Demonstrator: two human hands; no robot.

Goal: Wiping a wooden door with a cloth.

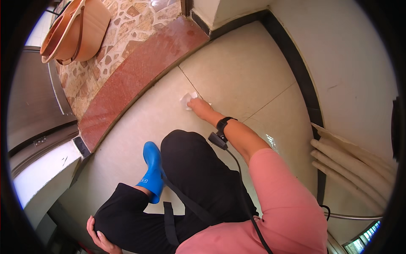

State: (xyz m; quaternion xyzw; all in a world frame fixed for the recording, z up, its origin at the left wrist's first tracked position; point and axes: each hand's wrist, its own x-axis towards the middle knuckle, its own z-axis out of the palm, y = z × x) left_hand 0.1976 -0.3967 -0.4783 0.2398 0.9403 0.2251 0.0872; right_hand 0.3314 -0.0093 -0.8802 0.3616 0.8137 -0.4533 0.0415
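Note:
My right hand (200, 107) presses a crumpled white tissue or thin cloth (188, 99) against the pale tiled floor (158, 104), close to a joint between tiles. A black strap with a small device (219, 139) is on that wrist, and a black cable runs back from it. Down at the lower left, my left hand (103, 241) rests on my bent knee in black trousers, with no object seen in it. My crouched legs are between the two hands, one foot in a blue rubber boot (152, 171).
A reddish stone threshold (149, 63) borders a patterned stone floor, where an orange plastic bucket (92, 31) stands. A dark skirting (291, 54) follows the white wall at right. Folded beige sheets or boards (349, 165) lean there. A metal door (38, 95) is at left.

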